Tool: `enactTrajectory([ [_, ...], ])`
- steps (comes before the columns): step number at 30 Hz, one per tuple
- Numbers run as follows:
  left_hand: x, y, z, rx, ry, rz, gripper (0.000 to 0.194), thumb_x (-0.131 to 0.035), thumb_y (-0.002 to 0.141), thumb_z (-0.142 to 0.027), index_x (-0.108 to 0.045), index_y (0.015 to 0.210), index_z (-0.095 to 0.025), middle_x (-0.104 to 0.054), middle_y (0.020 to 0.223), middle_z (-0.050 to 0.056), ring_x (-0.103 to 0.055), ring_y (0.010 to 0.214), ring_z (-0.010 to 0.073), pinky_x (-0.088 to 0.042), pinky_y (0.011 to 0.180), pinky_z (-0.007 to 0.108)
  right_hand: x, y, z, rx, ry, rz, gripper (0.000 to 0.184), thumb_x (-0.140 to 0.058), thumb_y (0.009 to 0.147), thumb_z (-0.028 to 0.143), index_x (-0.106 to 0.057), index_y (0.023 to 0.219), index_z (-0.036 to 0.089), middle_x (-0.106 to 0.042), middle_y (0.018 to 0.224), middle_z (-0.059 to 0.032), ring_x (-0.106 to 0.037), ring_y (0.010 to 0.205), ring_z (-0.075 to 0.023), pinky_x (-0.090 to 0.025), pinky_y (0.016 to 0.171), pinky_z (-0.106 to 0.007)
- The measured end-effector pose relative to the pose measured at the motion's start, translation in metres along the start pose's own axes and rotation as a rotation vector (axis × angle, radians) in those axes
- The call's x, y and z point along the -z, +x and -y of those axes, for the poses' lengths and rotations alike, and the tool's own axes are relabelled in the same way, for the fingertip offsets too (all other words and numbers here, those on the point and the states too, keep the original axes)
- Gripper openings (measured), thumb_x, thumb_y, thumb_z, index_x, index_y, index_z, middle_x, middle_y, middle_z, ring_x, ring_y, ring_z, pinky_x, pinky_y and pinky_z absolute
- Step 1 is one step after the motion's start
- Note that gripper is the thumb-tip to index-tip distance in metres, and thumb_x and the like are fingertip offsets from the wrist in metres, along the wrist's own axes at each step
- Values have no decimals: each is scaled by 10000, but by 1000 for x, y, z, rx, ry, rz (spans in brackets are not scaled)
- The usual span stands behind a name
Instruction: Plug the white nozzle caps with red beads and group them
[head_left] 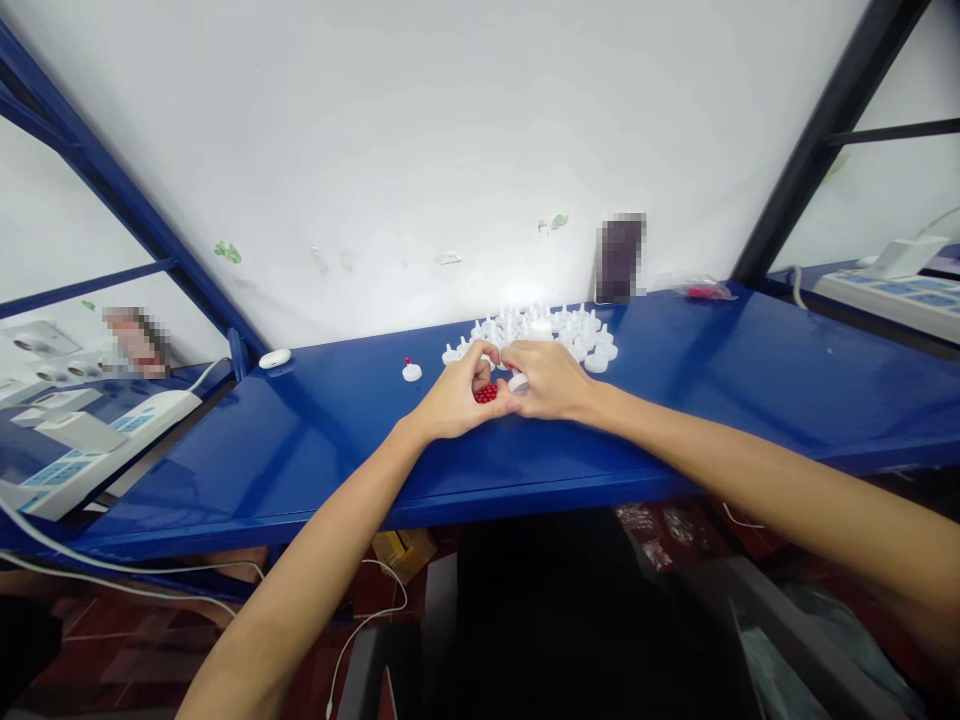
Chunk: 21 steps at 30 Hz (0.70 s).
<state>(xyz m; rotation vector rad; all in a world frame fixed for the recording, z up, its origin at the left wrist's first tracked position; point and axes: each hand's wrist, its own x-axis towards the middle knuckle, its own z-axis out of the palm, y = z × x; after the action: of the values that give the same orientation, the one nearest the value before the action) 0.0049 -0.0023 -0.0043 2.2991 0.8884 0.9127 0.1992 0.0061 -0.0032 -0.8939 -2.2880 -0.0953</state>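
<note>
Between its fingers your right hand pinches a white cap, likely light, stiff, best rim-held; left hand curled, hold unclear.

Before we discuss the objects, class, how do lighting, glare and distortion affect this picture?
In the head view, the wall looks brightest just behind the white caps, whose tips nearly wash out; in the head view, the glossy blue table carries soft reflections; also in the head view, the frame posts lean outward, probably wide-angle distortion, and the phone-like item is pixelated.
</note>
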Motion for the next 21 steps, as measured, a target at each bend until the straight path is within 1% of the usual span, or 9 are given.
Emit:
enactTrajectory([
  [2,-2,0,-1,1,11,13,636,-763,784,-548,-425,1223,-235,-331,649,-102,-308,577,108,-265,581,255,-1,0,0,38,-40,15,206,-492,767,362,-584,779,179,-616,724,-70,-435,594,-159,-265,533,-289],
  [4,-3,1,-1,5,20,32,753,-751,796,-548,-387,1366,-219,-410,668,-88,-374,584,114,-307,590,258,-2,0,-1,68,-63,37,215,-491,761,367,-589,779,176,-635,759,-78,-429,590,-152,-240,519,-284],
  [6,-3,1,-1,-1,31,40,786,-734,814,-542,-386,1425,-193,-504,703,-60,-444,599,124,-353,605,266,-3,0,-1,95,-74,50,207,-506,753,364,-591,786,178,-660,802,-82,-443,596,-148,-229,515,-279],
  [8,-2,1,0,-18,36,36,675,-727,822,-531,-489,1341,-171,-564,715,-37,-476,595,126,-378,604,268,-3,0,-1,100,-104,42,214,-524,781,374,-598,822,177,-686,846,-87,-474,611,-154,-221,515,-281],
  [11,-2,2,-1,-31,3,1,452,-715,835,-521,-614,1076,-153,-630,753,2,-527,621,132,-411,611,267,-3,0,0,51,-193,21,262,-521,888,420,-602,922,173,-719,889,-104,-524,617,-173,-194,516,-297],
  [13,-5,4,-2,-9,-34,-49,396,-684,861,-525,-644,967,-146,-664,803,30,-573,678,148,-444,642,273,-4,0,1,20,-227,39,296,-538,928,457,-588,997,174,-736,901,-113,-552,612,-186,-187,516,-307],
  [16,-6,6,-1,60,-90,-120,394,-675,867,-532,-687,911,-141,-693,837,54,-598,704,158,-472,654,280,-5,0,1,11,-205,70,329,-585,935,460,-550,1104,180,-755,924,-114,-587,621,-204,-233,523,-311],
  [19,11,4,10,121,-94,-242,440,-731,806,-533,-719,1000,-138,-720,874,74,-616,696,161,-489,643,278,-2,3,-2,67,-158,9,386,-585,940,424,-511,1222,170,-750,991,-128,-628,745,-236,-352,618,-333],
  [21,35,-1,24,156,0,-418,460,-733,793,-524,-725,1047,-141,-730,920,83,-641,744,170,-505,689,280,1,5,-8,100,-163,-72,341,-554,955,410,-542,1197,169,-736,978,-123,-622,822,-250,-386,753,-380],
])
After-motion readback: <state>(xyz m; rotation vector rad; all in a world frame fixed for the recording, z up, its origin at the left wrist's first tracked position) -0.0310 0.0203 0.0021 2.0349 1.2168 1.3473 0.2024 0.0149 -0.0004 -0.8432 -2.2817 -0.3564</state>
